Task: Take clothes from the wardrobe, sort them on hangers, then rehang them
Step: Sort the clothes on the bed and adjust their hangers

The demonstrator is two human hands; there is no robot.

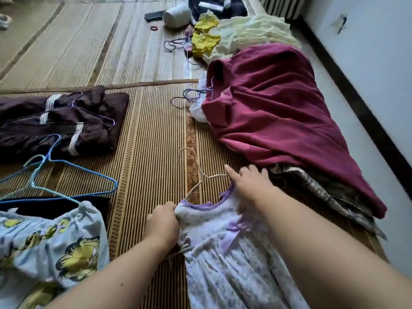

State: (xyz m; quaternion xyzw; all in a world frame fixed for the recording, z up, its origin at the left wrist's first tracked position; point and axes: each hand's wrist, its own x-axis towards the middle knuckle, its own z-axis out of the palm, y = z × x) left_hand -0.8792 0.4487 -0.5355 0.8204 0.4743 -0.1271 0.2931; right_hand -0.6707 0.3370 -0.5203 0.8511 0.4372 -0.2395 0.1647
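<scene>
A white floral dress (pixel 225 262) with a purple collar and bow lies on the bamboo mat (pixel 147 134) on a beige wire hanger (pixel 196 172), whose hook points away from me. My left hand (pixel 161 224) pinches the dress's left shoulder. My right hand (pixel 249 186) rests on the right shoulder and the hanger's arm, fingers spread. A light blue cartoon-print garment (pixel 53 244) lies at the lower left, with blue and teal hangers (pixel 66 175) beside it.
A maroon garment (pixel 278 114) covers a pile at the right with blue hangers (pixel 189 97) poking out. Dark brown folded clothes (pixel 62 121) on hangers lie at the left. Yellow and pale clothes (pixel 234 36), a phone (pixel 153 16) and a white object (pixel 176 15) lie farther back.
</scene>
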